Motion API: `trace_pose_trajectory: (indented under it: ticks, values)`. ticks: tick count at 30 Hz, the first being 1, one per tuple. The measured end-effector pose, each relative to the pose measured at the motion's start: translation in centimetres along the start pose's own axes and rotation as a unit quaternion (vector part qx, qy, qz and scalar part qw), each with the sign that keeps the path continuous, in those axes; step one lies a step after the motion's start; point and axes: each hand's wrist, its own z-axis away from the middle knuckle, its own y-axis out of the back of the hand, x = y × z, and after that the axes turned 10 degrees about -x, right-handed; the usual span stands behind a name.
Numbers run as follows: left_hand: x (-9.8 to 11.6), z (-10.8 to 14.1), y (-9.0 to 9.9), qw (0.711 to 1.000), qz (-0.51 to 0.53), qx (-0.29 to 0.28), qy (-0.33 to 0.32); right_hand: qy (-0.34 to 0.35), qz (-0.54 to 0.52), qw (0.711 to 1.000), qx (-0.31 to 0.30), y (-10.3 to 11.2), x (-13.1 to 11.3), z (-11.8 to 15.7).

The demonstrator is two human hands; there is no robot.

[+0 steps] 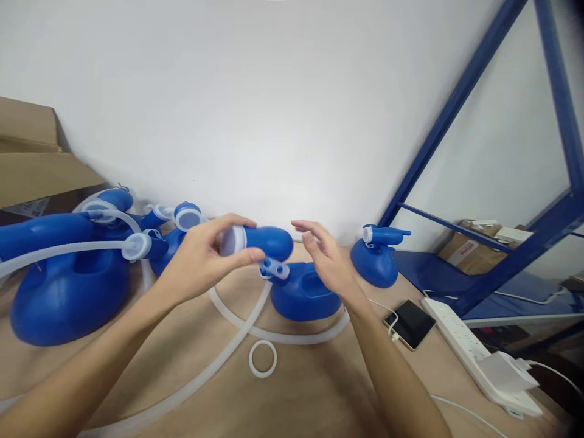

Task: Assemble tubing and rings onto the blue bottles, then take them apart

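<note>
The surface [283,407] carries a large bottle [68,301] at left and a smaller blue bottle [306,301] near the middle. A clear hose [292,337] curves in front of the smaller one. Above it, the left hand [203,255] is clamped on the blue tube [271,242] by its capped end; the right hand [329,258], fingers spread, is just beside the rounded end. A white ring [263,359] lies in front of the hose.
</note>
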Motion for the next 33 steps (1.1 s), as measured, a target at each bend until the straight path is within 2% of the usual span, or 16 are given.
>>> trace_pose_trajectory:
  ticks: [2, 4, 8, 11, 14, 19, 24, 28, 33]
  values:
    - [0.1, -0.1, -0.2, 0.997, 0.001, 0.042, 0.066, 0.083, 0.070, 0.994, -0.024, -0.2, -1.0, 0.4]
    - [0.4, -0.1, -0.3, 0.994, 0.021, 0.048, 0.096, 0.117, 0.116, 0.982, -0.089, -0.5, -2.0, 0.7]
    - [1.1, 0.2, -0.7, 0.995, -0.003, 0.014, 0.104, 0.105, 0.130, 0.976, -0.139, -1.3, -2.8, 0.9]
    - [1.4, 0.5, -1.2, 0.998, -0.018, 0.010, 0.055, 0.086, 0.099, 0.977, -0.165, -1.8, -2.5, 0.8]
    - [1.1, 0.6, -1.8, 1.000, 0.006, 0.009, -0.002, 0.087, 0.073, 0.978, -0.175, -1.7, -2.0, 0.7]
    - [0.5, 0.4, -2.0, 0.992, 0.117, -0.030, -0.024, 0.075, 0.047, 0.983, -0.159, -1.1, -1.3, 0.7]
    - [0.8, 0.6, -1.8, 0.993, 0.115, -0.038, 0.003, 0.091, 0.030, 0.978, -0.184, -1.5, -0.7, 0.6]
    - [0.6, 0.6, -2.1, 0.993, 0.111, -0.029, 0.021, 0.075, 0.031, 0.978, -0.193, -2.1, -0.8, 0.6]
    - [0.1, 0.4, -2.2, 0.995, 0.087, -0.043, 0.023, 0.050, 0.017, 0.985, -0.165, -2.3, -1.0, 0.6]
